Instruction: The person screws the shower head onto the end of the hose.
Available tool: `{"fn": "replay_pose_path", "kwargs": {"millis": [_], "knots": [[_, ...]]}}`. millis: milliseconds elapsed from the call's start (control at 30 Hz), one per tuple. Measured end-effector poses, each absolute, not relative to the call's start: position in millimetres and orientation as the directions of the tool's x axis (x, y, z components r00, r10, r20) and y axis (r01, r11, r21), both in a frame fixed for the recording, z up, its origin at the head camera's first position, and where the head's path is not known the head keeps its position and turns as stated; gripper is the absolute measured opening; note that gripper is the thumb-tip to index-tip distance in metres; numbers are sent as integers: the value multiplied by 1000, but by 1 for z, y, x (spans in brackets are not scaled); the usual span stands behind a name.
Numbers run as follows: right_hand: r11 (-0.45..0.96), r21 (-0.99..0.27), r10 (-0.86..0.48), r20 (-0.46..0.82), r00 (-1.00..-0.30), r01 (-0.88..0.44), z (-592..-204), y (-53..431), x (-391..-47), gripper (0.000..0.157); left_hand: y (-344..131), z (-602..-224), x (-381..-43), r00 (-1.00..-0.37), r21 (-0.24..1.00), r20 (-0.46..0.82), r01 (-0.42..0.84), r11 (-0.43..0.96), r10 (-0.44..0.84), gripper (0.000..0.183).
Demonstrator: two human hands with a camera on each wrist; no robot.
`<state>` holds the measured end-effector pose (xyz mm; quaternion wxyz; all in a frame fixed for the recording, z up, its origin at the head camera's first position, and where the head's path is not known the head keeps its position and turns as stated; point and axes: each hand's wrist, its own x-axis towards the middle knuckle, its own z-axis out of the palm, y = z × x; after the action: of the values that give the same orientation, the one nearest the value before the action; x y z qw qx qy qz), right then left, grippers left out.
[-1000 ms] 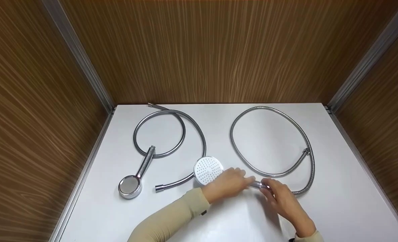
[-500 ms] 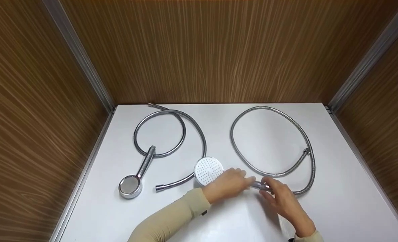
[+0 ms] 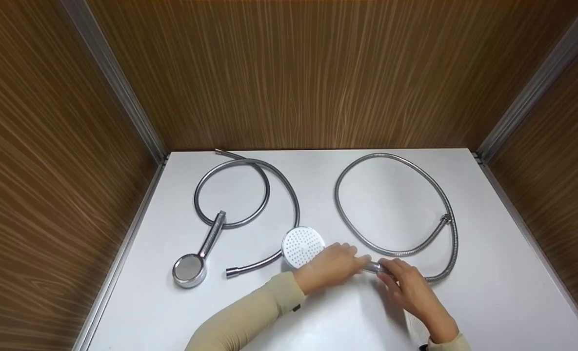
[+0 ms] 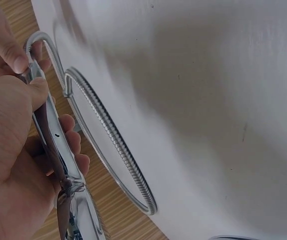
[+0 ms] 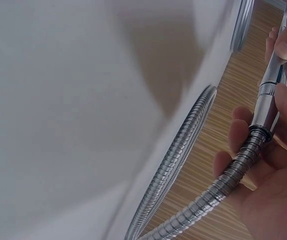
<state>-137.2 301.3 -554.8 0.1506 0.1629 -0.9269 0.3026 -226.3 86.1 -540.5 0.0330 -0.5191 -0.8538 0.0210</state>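
My left hand grips the chrome handle of a shower head, whose round white face with small holes points up. In the left wrist view the handle runs across the palm, fingers curled round it. My right hand pinches the smooth metal end fitting of a ribbed shower hose, right at the handle's end. The right wrist view has fitting and handle meeting in line; how far they are threaded cannot be told. From there the hose loops over the white table on the right.
On the left of the white table lies a second chrome shower head, its handle tip over a coiled grey hose. That hose's end fitting lies left of my left hand. Wood-grain panels enclose the back and sides.
My right fingers loosened from the fitting half a second ago and have closed round it again. My left hand and the shower head have stayed almost still.
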Motion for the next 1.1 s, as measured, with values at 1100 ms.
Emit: {"fn": "replay_pose_path", "kwargs": {"millis": [1100], "knots": [[775,-523,-204,325,-924,-355,-554,301,-139,26,86,-539,-224,-459,-80,29,885,460,888,27]]}}
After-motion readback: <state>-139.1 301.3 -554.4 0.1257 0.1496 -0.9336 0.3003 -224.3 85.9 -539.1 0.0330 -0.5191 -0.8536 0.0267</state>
